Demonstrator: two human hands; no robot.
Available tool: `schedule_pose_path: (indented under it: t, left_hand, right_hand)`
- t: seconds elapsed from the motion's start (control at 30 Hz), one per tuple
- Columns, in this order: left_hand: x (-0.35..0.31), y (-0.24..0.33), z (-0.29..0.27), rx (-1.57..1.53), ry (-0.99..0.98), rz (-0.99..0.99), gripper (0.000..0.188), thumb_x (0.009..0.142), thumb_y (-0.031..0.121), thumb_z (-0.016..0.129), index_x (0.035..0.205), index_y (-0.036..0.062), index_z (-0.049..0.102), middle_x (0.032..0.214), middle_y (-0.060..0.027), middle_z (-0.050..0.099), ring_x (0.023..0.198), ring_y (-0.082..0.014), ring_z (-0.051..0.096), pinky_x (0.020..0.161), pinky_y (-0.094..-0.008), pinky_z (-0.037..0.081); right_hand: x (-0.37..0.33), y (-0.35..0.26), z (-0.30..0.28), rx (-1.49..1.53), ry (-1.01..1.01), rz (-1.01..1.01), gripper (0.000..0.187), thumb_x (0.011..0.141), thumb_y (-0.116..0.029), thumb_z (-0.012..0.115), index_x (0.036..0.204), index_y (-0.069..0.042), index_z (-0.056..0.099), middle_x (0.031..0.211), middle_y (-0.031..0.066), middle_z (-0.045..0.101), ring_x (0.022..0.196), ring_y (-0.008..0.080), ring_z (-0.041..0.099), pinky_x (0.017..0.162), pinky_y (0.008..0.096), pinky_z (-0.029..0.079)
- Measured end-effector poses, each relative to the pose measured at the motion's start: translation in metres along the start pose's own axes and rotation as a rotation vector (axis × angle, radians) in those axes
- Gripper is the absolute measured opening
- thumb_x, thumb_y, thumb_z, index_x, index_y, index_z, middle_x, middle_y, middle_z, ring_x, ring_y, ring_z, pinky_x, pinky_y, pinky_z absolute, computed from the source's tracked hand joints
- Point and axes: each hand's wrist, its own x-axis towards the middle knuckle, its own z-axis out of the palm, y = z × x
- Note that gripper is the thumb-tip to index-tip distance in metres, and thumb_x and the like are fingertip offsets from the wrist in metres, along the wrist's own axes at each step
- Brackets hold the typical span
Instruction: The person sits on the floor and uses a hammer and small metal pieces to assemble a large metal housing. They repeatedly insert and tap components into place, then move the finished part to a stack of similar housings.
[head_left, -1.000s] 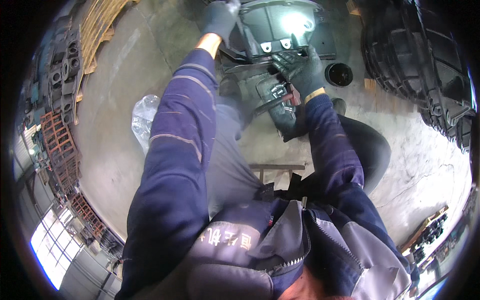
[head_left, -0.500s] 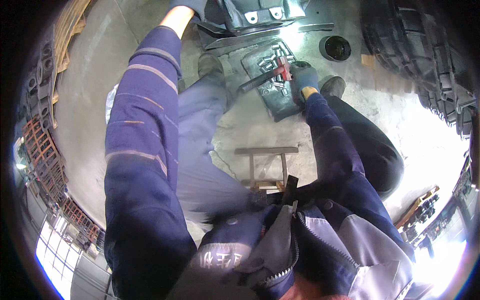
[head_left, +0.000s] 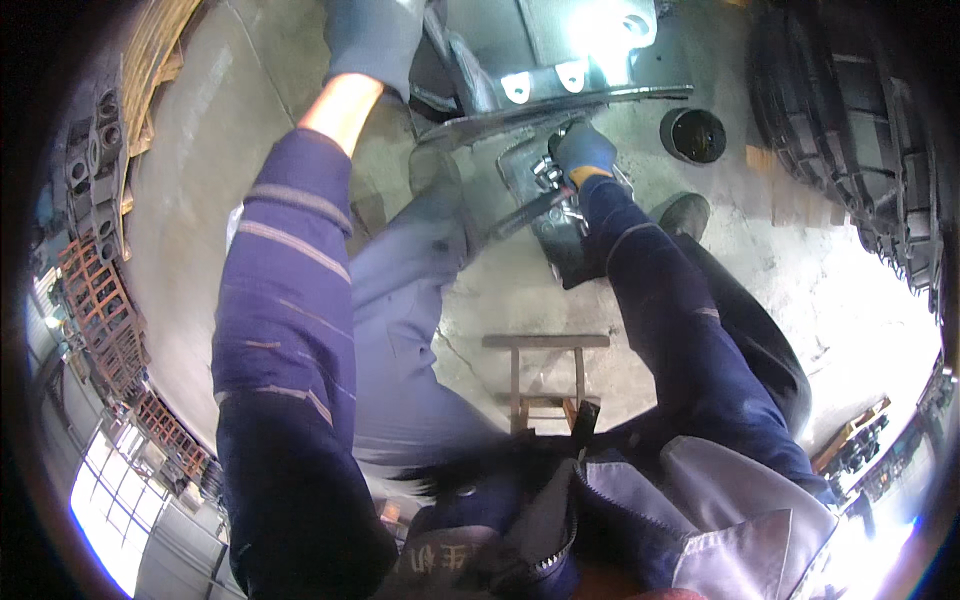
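Observation:
My right hand (head_left: 586, 152), in a grey-blue glove, reaches over a dark tray (head_left: 572, 262) on the floor. Its fingers look curled in; whatever they may hold is hidden. Several short shiny metal sleeves (head_left: 547, 173) lie in the tray beside it. Across the tray's left edge lies the dark handle of a hammer (head_left: 527, 213); my hand and sleeve hide its head. My left hand (head_left: 375, 38), gloved too, is up at the top edge beside a large dark metal part (head_left: 545, 95) with pale lugs. Its fingers are not clearly visible.
A round black container (head_left: 693, 136) stands right of the tray. Large dark track-like parts (head_left: 850, 130) are stacked at the far right. A small wooden stool (head_left: 546, 342) is between my legs. Orange racks (head_left: 100, 310) and ringed metal parts (head_left: 105, 150) line the left side.
My right hand has moved up and left over the tray, covering the red hammer head and some sleeves. More of my left hand shows. The view has shifted, so the scene sits lower.

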Motion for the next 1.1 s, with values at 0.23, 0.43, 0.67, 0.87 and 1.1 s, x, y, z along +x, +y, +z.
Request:
schedule_pose_path:
  t: [0.23, 0.43, 0.67, 0.87, 1.1]
  left_hand:
    - [-0.005, 0.0, -0.01, 0.019, -0.059, 0.093, 0.073, 0.097, 0.062, 0.047, 0.083, -0.0046, 0.073, 0.084, -0.0319, 0.066, 0.087, -0.0527, 0.066, 0.078, -0.0573, 0.05]
    - [0.002, -0.018, 0.003, -0.131, -0.148, 0.075, 0.074, 0.097, 0.065, 0.048, 0.09, -0.0039, 0.073, 0.088, -0.0296, 0.07, 0.089, -0.0492, 0.067, 0.08, -0.0553, 0.048]
    - [-0.024, 0.042, -0.034, 0.107, 0.089, 0.478, 0.04, 0.102, 0.039, 0.056, 0.117, 0.0054, 0.071, 0.113, -0.0218, 0.072, 0.102, -0.0421, 0.068, 0.087, -0.0512, 0.053]
    - [-0.152, 0.156, -0.089, -0.334, -0.222, 1.1, 0.058, 0.081, -0.005, 0.067, 0.138, 0.0049, 0.061, 0.132, -0.0173, 0.067, 0.126, -0.0329, 0.063, 0.11, -0.0431, 0.047]
    - [-0.191, 0.178, -0.079, -0.555, -0.286, 0.943, 0.054, 0.08, -0.001, 0.067, 0.132, 0.0121, 0.067, 0.116, -0.0169, 0.072, 0.109, -0.0378, 0.068, 0.095, -0.0454, 0.054]
  right_hand:
    - [0.011, 0.013, 0.011, 0.011, 0.041, -0.119, 0.032, 0.089, -0.033, 0.059, 0.098, -0.01, 0.079, 0.103, 0.0192, 0.075, 0.097, 0.0387, 0.073, 0.085, 0.0459, 0.057]
    - [-0.032, 0.032, -0.028, 0.197, 0.129, -0.246, 0.037, 0.087, -0.034, 0.067, 0.11, -0.007, 0.075, 0.107, 0.0218, 0.074, 0.101, 0.0396, 0.071, 0.088, 0.0459, 0.055]
    - [-0.147, 0.038, -0.23, 0.625, 0.364, -0.281, 0.045, 0.081, -0.042, 0.075, 0.107, -0.006, 0.077, 0.107, 0.0234, 0.073, 0.104, 0.0417, 0.069, 0.089, 0.0471, 0.055]
    - [-0.252, 0.023, -0.324, 0.641, 0.431, -0.508, 0.042, 0.078, -0.039, 0.076, 0.107, -0.009, 0.078, 0.104, 0.0212, 0.074, 0.101, 0.0414, 0.07, 0.089, 0.0437, 0.056]
    - [-0.267, 0.043, -0.321, 0.678, 0.233, -0.594, 0.028, 0.089, -0.022, 0.072, 0.107, -0.001, 0.075, 0.098, 0.0148, 0.076, 0.083, 0.0184, 0.069, 0.077, 0.0339, 0.055]
